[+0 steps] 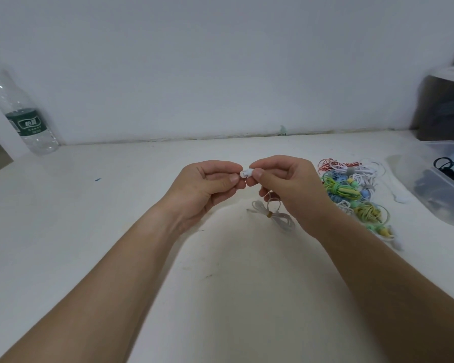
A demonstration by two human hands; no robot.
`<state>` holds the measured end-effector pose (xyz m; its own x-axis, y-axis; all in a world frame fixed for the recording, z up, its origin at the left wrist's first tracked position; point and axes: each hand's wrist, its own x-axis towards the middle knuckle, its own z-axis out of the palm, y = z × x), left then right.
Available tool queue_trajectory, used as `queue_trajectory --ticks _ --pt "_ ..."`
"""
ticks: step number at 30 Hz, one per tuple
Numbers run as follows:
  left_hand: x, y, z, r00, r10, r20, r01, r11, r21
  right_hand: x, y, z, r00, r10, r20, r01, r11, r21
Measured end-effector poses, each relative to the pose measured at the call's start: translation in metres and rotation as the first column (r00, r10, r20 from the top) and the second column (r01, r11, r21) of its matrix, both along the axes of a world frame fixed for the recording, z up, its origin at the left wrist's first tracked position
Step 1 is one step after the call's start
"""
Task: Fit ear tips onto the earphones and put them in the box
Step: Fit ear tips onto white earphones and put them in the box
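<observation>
A clear plastic bottle (24, 113) with a green label stood at the far left of the white bench (89, 231), against the wall. Near the middle, the left hand (202, 187) was raised above the bench, its thumb and forefinger pinching one end of a white earbud (246, 174). The right hand (286, 184) met it there, thumb and forefinger pinching the other end, the remaining fingers curled. The piece was too small to tell whether an ear tip was seated on it. A white cable (273, 217), bundled with a yellowish tie, hung below the right hand and lay on the bench. Just right of that hand sat a pile of earphones (351, 189) in red, blue, green, yellow and white. A clear box (440, 205) holding dark items stood at the far right edge.
</observation>
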<state>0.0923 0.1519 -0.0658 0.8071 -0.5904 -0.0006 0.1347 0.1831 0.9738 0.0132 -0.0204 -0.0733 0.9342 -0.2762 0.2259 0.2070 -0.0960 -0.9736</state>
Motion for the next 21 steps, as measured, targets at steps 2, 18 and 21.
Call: queue_trajectory --ticks 2,18,21 --pt "-0.001 0.000 0.001 1.000 -0.010 0.011 0.010 1.000 0.015 0.000 -0.001 0.000 1.000 0.008 -0.012 -0.008 1.000 -0.006" --pt "-0.001 0.002 -0.001 0.994 -0.098 0.057 0.092 0.991 0.094 -0.004 -0.014 0.004 0.973 0.216 -0.081 -0.218 0.976 -0.021" --pt "-0.003 0.002 -0.001 0.995 -0.082 0.061 0.076 0.993 0.089 -0.003 -0.012 0.004 0.979 0.192 -0.065 -0.195 0.980 -0.031"
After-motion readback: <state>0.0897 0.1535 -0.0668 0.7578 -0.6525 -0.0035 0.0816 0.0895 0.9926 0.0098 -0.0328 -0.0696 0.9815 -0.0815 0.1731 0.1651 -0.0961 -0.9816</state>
